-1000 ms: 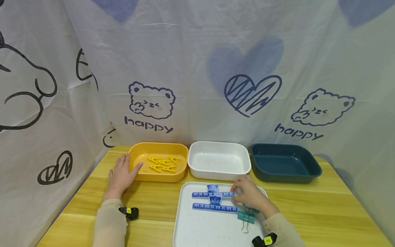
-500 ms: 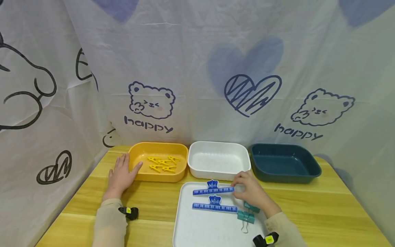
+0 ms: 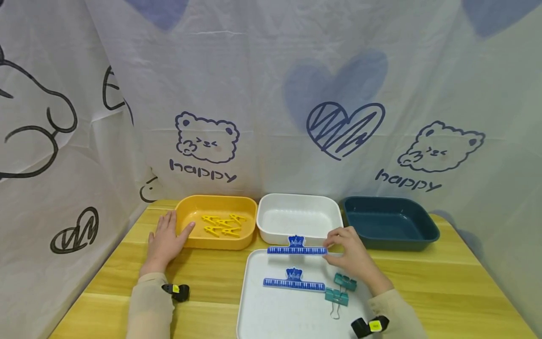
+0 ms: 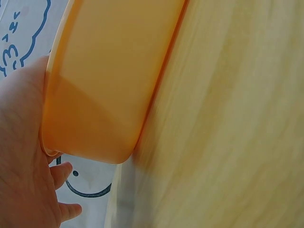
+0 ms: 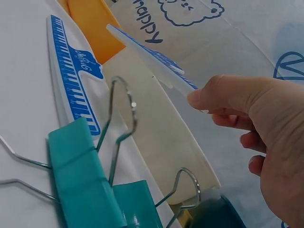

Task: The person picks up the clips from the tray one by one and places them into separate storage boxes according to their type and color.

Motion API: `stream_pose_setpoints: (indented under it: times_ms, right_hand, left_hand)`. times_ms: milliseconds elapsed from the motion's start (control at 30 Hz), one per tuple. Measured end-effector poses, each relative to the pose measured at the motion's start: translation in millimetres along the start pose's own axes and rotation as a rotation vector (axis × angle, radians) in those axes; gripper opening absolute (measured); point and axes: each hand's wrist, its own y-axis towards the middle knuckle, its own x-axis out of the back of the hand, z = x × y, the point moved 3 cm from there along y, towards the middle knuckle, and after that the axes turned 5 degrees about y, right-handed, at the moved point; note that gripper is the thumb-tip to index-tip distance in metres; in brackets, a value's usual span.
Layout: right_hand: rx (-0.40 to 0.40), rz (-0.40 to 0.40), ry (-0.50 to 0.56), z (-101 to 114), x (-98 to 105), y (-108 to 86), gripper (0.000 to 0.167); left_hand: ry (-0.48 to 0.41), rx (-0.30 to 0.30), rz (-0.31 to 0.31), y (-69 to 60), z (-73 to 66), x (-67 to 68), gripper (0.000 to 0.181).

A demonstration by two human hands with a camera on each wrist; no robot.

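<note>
My right hand (image 3: 350, 254) pinches the right end of a long blue clip (image 3: 297, 251) with a piano-key print, between thumb and fingers. The clip is raised level with the front wall of the white bin (image 3: 271, 233). A matching blue clip (image 3: 294, 284) lies on the white tray (image 3: 271, 318). Beside it are two teal binder clips (image 3: 336, 297), large in the right wrist view below the hand. My left hand (image 3: 166, 240) rests at the left end of the yellow bin (image 3: 216, 243), its thumb over the rim and fingers extended along the outside.
Several yellow clips (image 3: 222, 223) lie inside the yellow bin. A dark blue bin (image 3: 391, 245) stands to the right of the white one. Behind the row hangs a printed white curtain (image 3: 271, 94). The wooden table (image 3: 449, 282) extends on both sides of the tray.
The held blue clip has risen off the tray and moved forward toward the white bin with my right hand, uncovering the farther teal binder clip. My left hand has stayed put.
</note>
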Motion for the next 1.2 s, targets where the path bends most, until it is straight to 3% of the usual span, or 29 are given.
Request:
stream_pose_setpoints:
  times_ms: [167, 633, 1200]
  right_hand:
    - [0.041, -0.08, -0.019, 0, 6, 0.6, 0.019]
    - [-0.002, -0.231, 0.019, -4, 15, 4.9, 0.019]
    - [-0.069, -0.168, 0.021, -12, 20, 37.7, 0.018]
  left_hand:
    - [-0.002, -0.003, 0.001, 0.0, 0.4, 0.1, 0.099]
    - [-0.005, -0.012, -0.008, -0.4, 1.2, -0.8, 0.099]
    - [-0.003, -0.011, -0.012, -0.1, 0.2, -0.4, 0.098]
